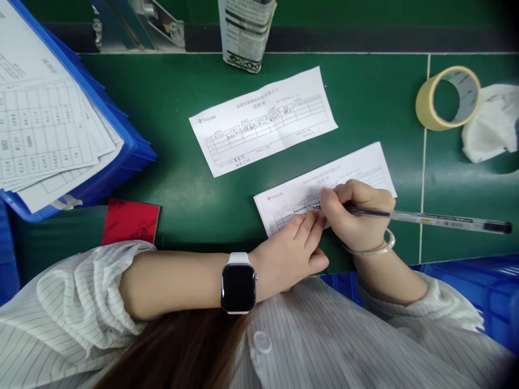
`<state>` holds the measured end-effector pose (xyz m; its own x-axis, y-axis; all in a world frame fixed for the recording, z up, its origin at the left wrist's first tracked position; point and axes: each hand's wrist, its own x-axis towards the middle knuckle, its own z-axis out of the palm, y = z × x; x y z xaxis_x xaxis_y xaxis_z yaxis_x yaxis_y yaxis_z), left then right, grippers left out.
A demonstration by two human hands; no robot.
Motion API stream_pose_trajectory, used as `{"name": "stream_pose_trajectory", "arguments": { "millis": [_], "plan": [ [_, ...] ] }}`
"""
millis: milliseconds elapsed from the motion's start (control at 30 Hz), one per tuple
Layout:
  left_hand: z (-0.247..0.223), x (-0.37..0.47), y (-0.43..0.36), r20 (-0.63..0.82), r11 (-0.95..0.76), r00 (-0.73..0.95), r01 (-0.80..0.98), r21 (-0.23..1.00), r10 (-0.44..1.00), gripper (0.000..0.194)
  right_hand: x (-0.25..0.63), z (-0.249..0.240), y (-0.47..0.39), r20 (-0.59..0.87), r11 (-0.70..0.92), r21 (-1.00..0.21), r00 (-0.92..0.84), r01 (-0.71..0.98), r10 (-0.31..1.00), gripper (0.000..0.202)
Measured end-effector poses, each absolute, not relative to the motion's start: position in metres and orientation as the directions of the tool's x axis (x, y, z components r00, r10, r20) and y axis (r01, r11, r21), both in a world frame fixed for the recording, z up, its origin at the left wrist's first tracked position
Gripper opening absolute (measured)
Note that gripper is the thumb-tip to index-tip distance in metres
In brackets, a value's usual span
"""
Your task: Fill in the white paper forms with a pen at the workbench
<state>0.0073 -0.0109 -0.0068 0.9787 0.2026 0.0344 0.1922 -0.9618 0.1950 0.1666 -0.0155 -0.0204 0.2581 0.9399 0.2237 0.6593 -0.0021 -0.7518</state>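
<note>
My right hand (359, 213) grips a clear pen (438, 219) with a black end, its tip on the table rows of a printed form (284, 200). Handwriting shows in one row near the pen tip. My left hand (298, 246), with fingers stretched out, lies flat over the lower edge of this form. Above it on the green table rests a second form (259, 129), creased and partly filled in by hand. Part of the lower form is hidden under both hands.
At the left stands a blue bin (133, 148) with a stack of printed sheets (44, 129) on it. A red square (130, 221) lies below it. A yellow tape roll (426, 102) and crumpled white material (490, 127) sit at right. A printed container (245, 32) stands at the back.
</note>
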Motion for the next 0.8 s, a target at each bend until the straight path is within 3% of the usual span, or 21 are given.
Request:
{"name": "stream_pose_trajectory", "arguments": {
  "millis": [800],
  "plan": [
    [-0.006,0.006,-0.0083,0.022,-0.962,0.982,0.181,0.203,0.189,0.03,0.1667,-0.0205,-0.0158,0.198,-0.025,-0.764,0.271,0.645,0.942,0.038]
  ]
}}
